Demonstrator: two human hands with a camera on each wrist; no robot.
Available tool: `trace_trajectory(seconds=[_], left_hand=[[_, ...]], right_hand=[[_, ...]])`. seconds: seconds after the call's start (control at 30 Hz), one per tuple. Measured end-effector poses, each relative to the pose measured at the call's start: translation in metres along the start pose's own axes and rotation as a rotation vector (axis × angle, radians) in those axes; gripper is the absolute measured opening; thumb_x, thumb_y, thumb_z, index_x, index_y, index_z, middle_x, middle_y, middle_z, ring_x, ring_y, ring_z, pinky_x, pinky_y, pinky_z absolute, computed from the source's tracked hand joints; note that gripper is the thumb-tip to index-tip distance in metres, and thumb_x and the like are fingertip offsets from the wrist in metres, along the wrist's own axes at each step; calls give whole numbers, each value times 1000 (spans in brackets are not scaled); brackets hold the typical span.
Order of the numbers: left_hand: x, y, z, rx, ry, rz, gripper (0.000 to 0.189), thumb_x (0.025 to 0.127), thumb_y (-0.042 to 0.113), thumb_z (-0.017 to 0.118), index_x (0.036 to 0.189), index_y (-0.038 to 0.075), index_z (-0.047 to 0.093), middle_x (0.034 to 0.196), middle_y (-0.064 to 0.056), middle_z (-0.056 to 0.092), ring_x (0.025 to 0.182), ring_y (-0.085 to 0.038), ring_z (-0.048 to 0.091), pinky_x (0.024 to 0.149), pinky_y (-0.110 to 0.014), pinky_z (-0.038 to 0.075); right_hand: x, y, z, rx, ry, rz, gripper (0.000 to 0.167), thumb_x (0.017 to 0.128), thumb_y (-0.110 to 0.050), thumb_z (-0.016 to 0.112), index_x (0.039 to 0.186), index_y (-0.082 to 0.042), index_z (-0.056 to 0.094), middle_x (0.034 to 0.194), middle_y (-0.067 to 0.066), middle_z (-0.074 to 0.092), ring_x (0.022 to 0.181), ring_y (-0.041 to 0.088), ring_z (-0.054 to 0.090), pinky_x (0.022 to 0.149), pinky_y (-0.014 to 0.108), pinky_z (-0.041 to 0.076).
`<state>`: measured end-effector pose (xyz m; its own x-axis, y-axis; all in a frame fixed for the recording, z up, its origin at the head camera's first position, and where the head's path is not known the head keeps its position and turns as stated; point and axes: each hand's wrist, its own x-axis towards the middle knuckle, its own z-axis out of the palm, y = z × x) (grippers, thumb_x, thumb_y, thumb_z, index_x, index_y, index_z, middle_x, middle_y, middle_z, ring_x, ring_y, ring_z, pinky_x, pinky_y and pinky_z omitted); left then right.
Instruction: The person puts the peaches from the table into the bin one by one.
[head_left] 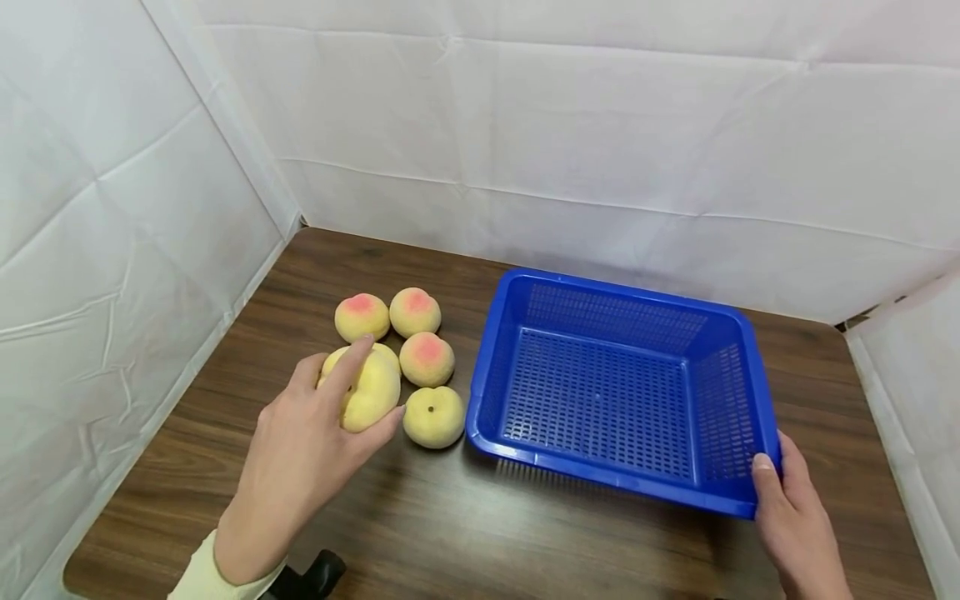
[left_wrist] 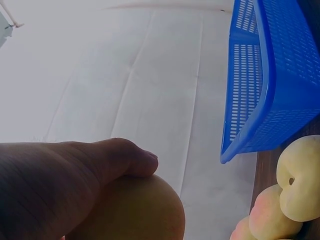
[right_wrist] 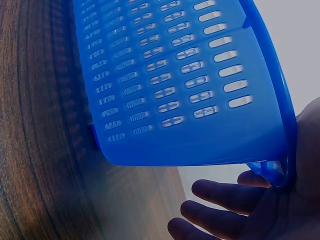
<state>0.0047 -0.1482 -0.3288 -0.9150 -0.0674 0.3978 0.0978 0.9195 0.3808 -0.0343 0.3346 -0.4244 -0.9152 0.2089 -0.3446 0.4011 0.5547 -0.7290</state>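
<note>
My left hand [head_left: 300, 442] grips a pale yellow peach [head_left: 377, 392], thumb on its near side and fingers over the far side. The left wrist view shows the thumb [left_wrist: 120, 157] pressed on the held peach [left_wrist: 145, 207]. Part of another peach [head_left: 387, 353] shows just behind it. Beside the hand, a yellow peach [head_left: 433, 417] lies with its stem dimple up. My right hand [head_left: 802, 517] holds the near right corner of a blue perforated basket [head_left: 585, 481], thumb over the rim. From the right wrist, several fingers [right_wrist: 225, 197] extend below the basket's corner.
Three pink-topped peaches, including the far left one [head_left: 362, 317], sit behind the left hand. The basket holds nothing and stands on the brown wooden table [head_left: 480, 533]. White cloth walls [head_left: 570, 125] enclose the table at the back and sides.
</note>
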Motion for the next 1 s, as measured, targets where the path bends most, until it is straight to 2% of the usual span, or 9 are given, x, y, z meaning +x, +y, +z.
trace_trajectory(seconds=[0.3,0.53,0.77,1.0], left_hand=[[8,3,4,-3,25,48,71,77,37,88,139,16,61,109,-28,65,74,-39,68,56,-56,55],[12,8,6,-13,0,52,71,78,38,86,140,16,61,111,-27,65,77,-40,69,59,-55,55],[18,13,9,-21,-2,85,71,77,38,86,140,16,61,105,-24,64,61,-27,56,54,-46,51],[21,17,11,-28,24,138,72,76,39,87,140,17,61,98,-19,61,56,-22,49,50,-39,46]], right_hand=[[2,-2,0,12,3,30,66,112,-46,21,169,-23,-2,167,31,25,149,53,28,114,77,24],[0,-2,0,14,1,23,66,112,-45,20,169,-21,-2,167,32,25,149,53,28,113,77,25],[0,-1,0,29,-5,8,65,112,-44,21,169,-21,-2,166,32,26,147,52,29,114,76,25],[-1,1,0,25,-3,-1,65,112,-44,21,169,-21,-1,165,32,28,146,51,31,113,75,26]])
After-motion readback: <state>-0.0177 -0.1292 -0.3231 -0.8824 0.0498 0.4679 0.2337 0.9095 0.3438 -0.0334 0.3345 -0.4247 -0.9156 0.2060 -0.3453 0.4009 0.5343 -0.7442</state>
